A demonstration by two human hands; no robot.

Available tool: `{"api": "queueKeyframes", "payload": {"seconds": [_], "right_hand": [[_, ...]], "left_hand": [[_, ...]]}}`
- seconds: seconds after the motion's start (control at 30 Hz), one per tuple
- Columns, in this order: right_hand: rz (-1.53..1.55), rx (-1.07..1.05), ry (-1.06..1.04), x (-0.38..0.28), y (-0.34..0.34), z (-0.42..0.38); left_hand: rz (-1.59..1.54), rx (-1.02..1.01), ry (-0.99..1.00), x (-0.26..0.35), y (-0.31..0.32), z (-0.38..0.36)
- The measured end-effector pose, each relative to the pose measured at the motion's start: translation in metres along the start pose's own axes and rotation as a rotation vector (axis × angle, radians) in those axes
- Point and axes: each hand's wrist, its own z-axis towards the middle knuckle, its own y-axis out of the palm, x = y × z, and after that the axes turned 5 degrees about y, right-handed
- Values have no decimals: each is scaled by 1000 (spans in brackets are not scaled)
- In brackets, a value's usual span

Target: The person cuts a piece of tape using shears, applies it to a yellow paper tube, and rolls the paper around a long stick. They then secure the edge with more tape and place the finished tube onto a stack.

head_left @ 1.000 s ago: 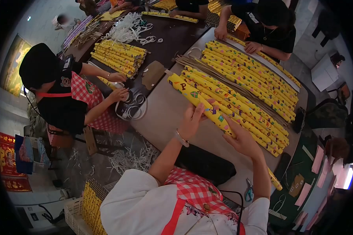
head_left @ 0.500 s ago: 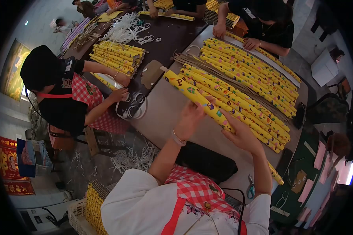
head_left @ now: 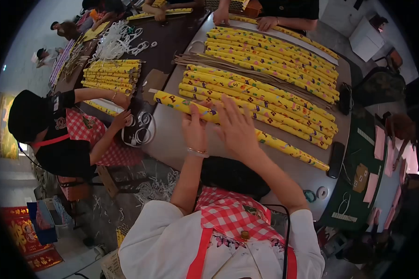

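A long yellow patterned wrapping paper roll (head_left: 291, 149) lies aslant near the table's front edge, a pale strip sticking out at its left end. My left hand (head_left: 194, 132), with a bracelet at the wrist, grips the roll left of its middle, the thumb and fingertips against it. Flat across the roll just beside it, my right hand (head_left: 239, 129) has its fingers stretched out and covers part of the paper. Directly behind lies a row of similar yellow rolls (head_left: 260, 104).
Another group of yellow rolls (head_left: 274, 60) lies farther back, beyond brown card strips (head_left: 191, 60). A dark case (head_left: 336, 159) and a tape roll (head_left: 321, 192) are at the right. A co-worker (head_left: 56, 135) works at left near white strip loops (head_left: 144, 130); others work at the far side.
My right hand has moved left along the roll, close to my left hand, and its fingers are now flat. The roll sits lower, at the table. My view has shifted.
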Motion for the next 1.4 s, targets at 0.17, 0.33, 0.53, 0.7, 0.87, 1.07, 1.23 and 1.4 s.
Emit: {"api": "queueKeyframes", "payload": {"seconds": [0.17, 0.33, 0.53, 0.7, 0.87, 1.07, 1.23, 1.4], "right_hand": [[-44, 13, -9, -9, 35, -10], [-106, -75, 32, 20, 31, -54], [-234, -162, 228, 75, 6, -126], [-344, -166, 489, 120, -12, -183], [-483, -101, 576, 140, -12, -212], [-290, 98, 372, 121, -3, -162], [-309, 152, 166, 125, 26, -152], [-245, 167, 325, 134, 23, -172]], "left_hand": [[91, 15, -17, -5, -13, 4], [86, 54, -32, -14, -23, 7], [81, 48, -1, -17, -41, 21], [50, 42, 17, -18, -56, 31], [28, 16, 12, -19, -71, 39], [54, -2, 6, -17, -71, 39], [4, -33, -21, -22, -100, 51], [-81, -54, -15, -36, -136, 63]]}}
